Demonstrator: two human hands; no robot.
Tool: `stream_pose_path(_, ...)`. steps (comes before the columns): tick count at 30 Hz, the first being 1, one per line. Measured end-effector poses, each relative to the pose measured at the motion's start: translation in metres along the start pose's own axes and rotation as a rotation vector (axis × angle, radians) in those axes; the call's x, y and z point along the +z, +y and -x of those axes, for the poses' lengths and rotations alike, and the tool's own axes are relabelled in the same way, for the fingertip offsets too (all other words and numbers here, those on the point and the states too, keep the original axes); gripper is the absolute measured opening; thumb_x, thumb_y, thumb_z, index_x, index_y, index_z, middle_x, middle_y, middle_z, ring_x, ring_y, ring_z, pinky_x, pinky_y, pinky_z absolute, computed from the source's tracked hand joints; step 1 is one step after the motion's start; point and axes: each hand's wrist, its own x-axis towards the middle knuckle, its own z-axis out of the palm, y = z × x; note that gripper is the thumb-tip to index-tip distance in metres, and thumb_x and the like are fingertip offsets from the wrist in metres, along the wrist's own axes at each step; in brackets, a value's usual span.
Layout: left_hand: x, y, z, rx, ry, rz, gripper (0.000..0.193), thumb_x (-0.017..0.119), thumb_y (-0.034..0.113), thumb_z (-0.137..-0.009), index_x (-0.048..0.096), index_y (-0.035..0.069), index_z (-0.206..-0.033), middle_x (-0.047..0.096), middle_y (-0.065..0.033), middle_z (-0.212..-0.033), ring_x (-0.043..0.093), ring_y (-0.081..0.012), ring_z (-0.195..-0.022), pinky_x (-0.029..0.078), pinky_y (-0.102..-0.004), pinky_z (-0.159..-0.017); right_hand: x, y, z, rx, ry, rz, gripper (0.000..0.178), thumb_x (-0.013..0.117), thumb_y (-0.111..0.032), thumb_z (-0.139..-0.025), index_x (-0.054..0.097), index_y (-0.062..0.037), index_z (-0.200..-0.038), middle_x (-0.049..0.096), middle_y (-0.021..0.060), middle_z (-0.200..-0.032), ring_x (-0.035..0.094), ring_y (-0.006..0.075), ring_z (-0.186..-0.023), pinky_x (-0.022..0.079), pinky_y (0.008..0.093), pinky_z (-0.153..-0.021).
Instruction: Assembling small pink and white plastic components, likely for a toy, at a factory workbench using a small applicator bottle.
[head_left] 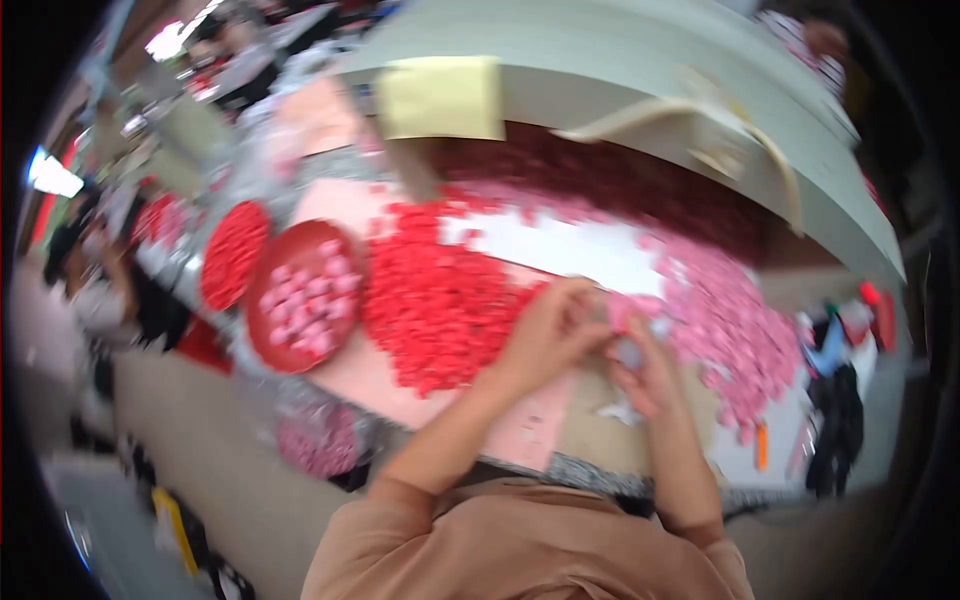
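Note:
My left hand (pixel 557 332) is closed in a pinch, close to the right edge of a heap of small red pieces (pixel 430 310). What its fingers hold is too small and blurred to name. Facing it, my right hand (pixel 648 372) curls its fingers round something, with a pale greyish bit (pixel 629 352) showing by the thumb. Both hands meet above the table, their fingertips nearly touching. Beyond them a wide heap of small pink pieces (pixel 735 345) spreads to the right. A crumpled white scrap (pixel 621 411) lies under my right hand.
Left of the red heap sits a round red tray (pixel 262 345) of pink pieces, with another round load of red pieces (pixel 236 256) behind. A pale shelf (pixel 620 85) overhangs the far side, bearing a yellow note (pixel 441 98). An orange stick (pixel 762 447) and black item (pixel 836 430) lie right.

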Motion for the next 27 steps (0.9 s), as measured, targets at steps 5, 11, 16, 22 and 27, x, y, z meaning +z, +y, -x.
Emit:
stream_pose_path(5, 0.019, -0.012, 0.001, 0.025, -0.097, 0.467, 0.048, 0.066, 0.002, -0.080, 0.048, 0.004, -0.124, 0.054, -0.0081, -0.117, 0.054, -0.0173, -0.103, 0.044, -0.0283, -0.088, 0.014, -0.005, 0.003, -0.014, -0.037, -0.103, 0.020, 0.050, -0.031, -0.094, 0.055, -0.0121, -0.101, 0.059, 0.0013, -0.080, 0.052, 0.0061, -0.061, 0.031, 0.0166, -0.041)
stream_pose_path(11, 0.023, -0.004, -0.010, -0.241, -0.043, 0.850, 0.040, 0.057, 0.001, -0.087, 0.043, 0.001, -0.125, 0.054, -0.0090, -0.116, 0.056, -0.0162, -0.103, 0.050, -0.0298, -0.079, 0.000, -0.023, 0.016, -0.158, 0.026, 0.536, 0.030, 0.047, -0.034, -0.096, 0.054, -0.0071, -0.106, 0.060, 0.0014, -0.086, 0.057, 0.0074, -0.064, 0.038, 0.0182, -0.045)
stream_pose_path(16, 0.015, -0.006, -0.008, -0.351, -0.113, 1.110, 0.037, 0.055, 0.011, -0.090, 0.044, 0.003, -0.125, 0.055, -0.0104, -0.117, 0.058, -0.0184, -0.100, 0.052, -0.0311, -0.079, -0.018, -0.036, 0.013, -0.230, 0.142, 0.759, 0.023, 0.059, -0.019, -0.090, 0.054, -0.0049, -0.107, 0.062, 0.0017, -0.089, 0.056, 0.0060, -0.063, 0.042, 0.0195, -0.049)
stream_pose_path(22, 0.015, -0.019, -0.008, -0.402, -0.199, 1.404, 0.044, 0.045, 0.028, -0.096, 0.039, 0.002, -0.131, 0.055, -0.0114, -0.118, 0.059, -0.0150, -0.094, 0.052, -0.0290, -0.080, -0.009, -0.048, 0.026, -0.518, 0.032, 0.487, 0.022, 0.061, -0.013, -0.088, 0.049, -0.0049, -0.105, 0.057, 0.0003, -0.081, 0.051, 0.0043, -0.066, 0.042, 0.0175, -0.056)
stream_pose_path(27, 0.022, -0.002, -0.010, -0.509, -0.138, 1.258, 0.048, 0.043, 0.030, -0.097, 0.036, 0.000, -0.134, 0.055, -0.0107, -0.118, 0.057, -0.0134, -0.089, 0.052, -0.0290, -0.078, -0.019, -0.045, 0.022, -0.595, 0.078, 0.403, 0.019, 0.058, -0.020, -0.091, 0.051, -0.0043, -0.098, 0.054, -0.0009, -0.079, 0.047, 0.0033, -0.063, 0.038, 0.0168, -0.054)
